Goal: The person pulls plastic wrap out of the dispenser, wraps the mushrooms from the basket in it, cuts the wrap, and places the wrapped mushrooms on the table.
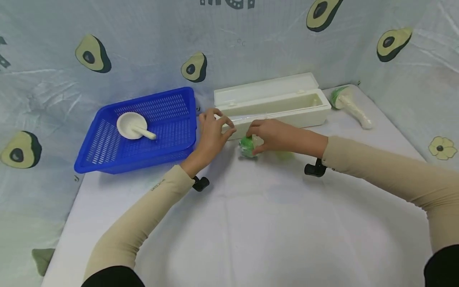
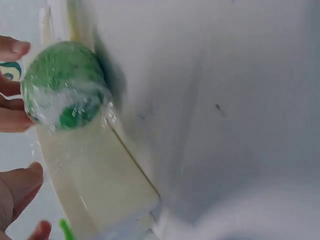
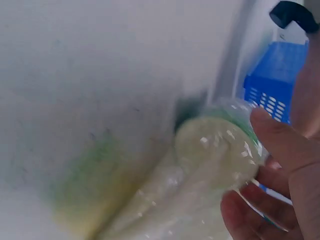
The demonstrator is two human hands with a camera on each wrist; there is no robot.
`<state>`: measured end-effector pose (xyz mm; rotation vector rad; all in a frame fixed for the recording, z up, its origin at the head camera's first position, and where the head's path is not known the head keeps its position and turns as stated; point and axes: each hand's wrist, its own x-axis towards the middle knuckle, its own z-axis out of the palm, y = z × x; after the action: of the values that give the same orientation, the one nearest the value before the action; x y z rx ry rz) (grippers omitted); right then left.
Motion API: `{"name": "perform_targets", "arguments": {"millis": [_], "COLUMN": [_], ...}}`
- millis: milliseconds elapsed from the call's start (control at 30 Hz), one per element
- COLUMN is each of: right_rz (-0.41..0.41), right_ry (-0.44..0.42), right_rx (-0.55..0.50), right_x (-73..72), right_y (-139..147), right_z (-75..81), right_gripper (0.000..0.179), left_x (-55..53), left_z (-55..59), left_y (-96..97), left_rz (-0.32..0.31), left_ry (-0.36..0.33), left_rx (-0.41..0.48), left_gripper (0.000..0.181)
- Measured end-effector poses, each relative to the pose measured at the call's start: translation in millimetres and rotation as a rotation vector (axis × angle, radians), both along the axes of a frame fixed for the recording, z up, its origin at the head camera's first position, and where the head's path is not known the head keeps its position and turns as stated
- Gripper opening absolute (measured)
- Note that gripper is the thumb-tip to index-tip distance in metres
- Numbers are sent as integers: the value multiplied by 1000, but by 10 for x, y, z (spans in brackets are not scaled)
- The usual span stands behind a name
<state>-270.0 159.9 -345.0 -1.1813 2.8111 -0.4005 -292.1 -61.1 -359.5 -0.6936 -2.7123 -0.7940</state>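
Note:
My right hand (image 1: 277, 136) pinches the bowl end of a plastic-wrapped spoon (image 1: 247, 147), green outside and cream inside, just in front of a long white box (image 1: 279, 118). In the right wrist view, thumb and fingers grip the rim of the wrapped bowl (image 3: 215, 145), its handle running toward the lower left. My left hand (image 1: 210, 137) hovers at the box's left end, fingers bent and fingertips apart. The left wrist view shows the round green back of the spoon (image 2: 65, 75) under crinkled clear film, with the box end (image 2: 110, 190) below it.
A blue basket (image 1: 161, 154) stands at the left with a cream spoon (image 1: 132, 125) in it. The box lid (image 1: 265, 89) is raised at the back. Another wrapped spoon (image 1: 351, 104) lies to the right of the box. A printed sheet (image 1: 143, 36) hangs behind.

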Motion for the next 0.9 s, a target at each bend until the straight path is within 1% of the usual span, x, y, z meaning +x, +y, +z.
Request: {"name": "perform_targets", "arguments": {"millis": [67,167,233,267,367,433,500,567,633,667,767,900], "right_rz": [-52,-92,-102,-107,-115,-98,-51,25,100,122,138,107], "right_ry": [35,97,131,135,114,98,102,141,204,226,250,236], "right_rx": [27,42,38,29,2,-20,-44,-48,-34,-27,-12,-9], "right_x": [36,57,55,49,27,11,2,-5,-8,-9,-11,1], "right_y": [-30,-74,-91,-93,-74,-46,-17,10,34,41,51,40], "right_z": [-56,-141,-187,-205,-236,-256,-270,-294,-313,-319,-331,-302], "right_gripper": [57,59,59,58,55,55,52,49,46,44,39,43], "left_x": [17,42,55,59,55,49,41,30,19,17,12,24], "left_z": [15,30,29,22,-21,-45,-48,-41,-30,-29,-41,-55], "left_y": [-8,-34,-62,-80,-133,-160,-176,-180,-178,-178,-184,-215], "left_rz": [-54,-142,-185,-200,-241,-248,-247,-235,-220,-217,-216,-228], "left_ry": [-15,-94,-144,-166,-210,-239,-280,-311,-339,-346,-367,-424], "left_rx": [14,80,104,106,73,50,44,57,80,93,133,193], "left_gripper": [10,7,6,5,6,8,9,10,11,11,13,12]}}
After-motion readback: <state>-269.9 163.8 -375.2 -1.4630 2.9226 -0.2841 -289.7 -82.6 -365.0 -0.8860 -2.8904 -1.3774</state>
